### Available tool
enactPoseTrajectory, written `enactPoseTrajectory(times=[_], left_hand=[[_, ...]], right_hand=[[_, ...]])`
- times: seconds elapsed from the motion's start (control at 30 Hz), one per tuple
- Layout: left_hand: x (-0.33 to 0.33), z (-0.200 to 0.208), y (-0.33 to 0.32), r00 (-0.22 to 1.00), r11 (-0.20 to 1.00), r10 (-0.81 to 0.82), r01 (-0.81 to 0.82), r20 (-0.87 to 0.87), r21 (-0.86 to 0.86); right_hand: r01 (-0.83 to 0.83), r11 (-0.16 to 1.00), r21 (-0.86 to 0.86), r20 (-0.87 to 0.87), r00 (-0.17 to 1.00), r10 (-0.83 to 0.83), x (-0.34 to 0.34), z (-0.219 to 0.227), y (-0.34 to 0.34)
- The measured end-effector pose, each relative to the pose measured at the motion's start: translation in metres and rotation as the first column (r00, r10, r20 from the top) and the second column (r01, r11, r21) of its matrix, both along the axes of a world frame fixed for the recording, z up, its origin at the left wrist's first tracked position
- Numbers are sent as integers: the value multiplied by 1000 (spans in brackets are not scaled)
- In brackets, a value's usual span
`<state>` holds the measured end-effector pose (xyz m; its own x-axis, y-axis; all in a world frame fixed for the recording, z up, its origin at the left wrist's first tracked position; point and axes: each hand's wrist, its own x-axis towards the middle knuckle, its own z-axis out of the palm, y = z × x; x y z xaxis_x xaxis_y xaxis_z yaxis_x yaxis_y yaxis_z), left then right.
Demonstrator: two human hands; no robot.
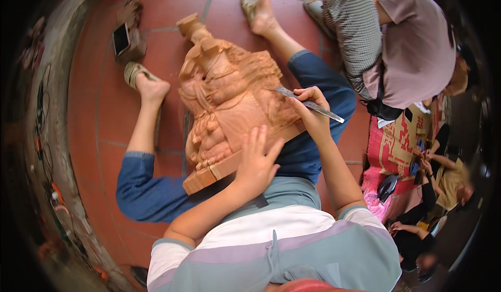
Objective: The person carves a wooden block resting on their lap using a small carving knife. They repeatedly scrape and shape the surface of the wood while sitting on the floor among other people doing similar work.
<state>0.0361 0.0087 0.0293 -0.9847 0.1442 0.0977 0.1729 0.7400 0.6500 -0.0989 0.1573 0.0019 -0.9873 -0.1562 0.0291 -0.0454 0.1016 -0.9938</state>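
Note:
A reddish wooden carved figure (224, 93) lies between my legs on the tiled floor, its flat base turned toward my body. My left hand (257, 159) rests open on the base end of the carving, fingers spread. My right hand (311, 112) grips a slim metal carving chisel (326, 111) like a pen, with its blade tip touching the carving's right side and its other end pointing right.
A phone (121, 38) lies on a small wooden block (130, 44) at the upper left. Another person in a striped top and pale hat (412, 41) crouches at the upper right. More people sit on a red patterned mat (391, 146) at the right. Cables run along the left edge.

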Motion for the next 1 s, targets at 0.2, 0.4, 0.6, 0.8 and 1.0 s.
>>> enactPoseTrajectory(times=[0.2,0.4,0.6,0.8,1.0], left_hand=[[9,-2,6,873,667,-461,223,159,711],[11,-10,-2,915,760,-386,242,120,603],[12,-11,-9,920,745,-370,213,126,633],[14,-15,-10,928,743,-355,210,109,636],[22,-15,-25,933,746,-291,83,212,660]], right_hand=[[-173,966,193,-18,984,180,10,2,-19],[-64,871,487,-353,898,263,-3,9,-33],[-176,731,659,-241,871,427,12,24,-24],[-219,757,615,-215,877,429,4,19,-42],[-272,740,616,-250,822,511,-3,26,-46]])
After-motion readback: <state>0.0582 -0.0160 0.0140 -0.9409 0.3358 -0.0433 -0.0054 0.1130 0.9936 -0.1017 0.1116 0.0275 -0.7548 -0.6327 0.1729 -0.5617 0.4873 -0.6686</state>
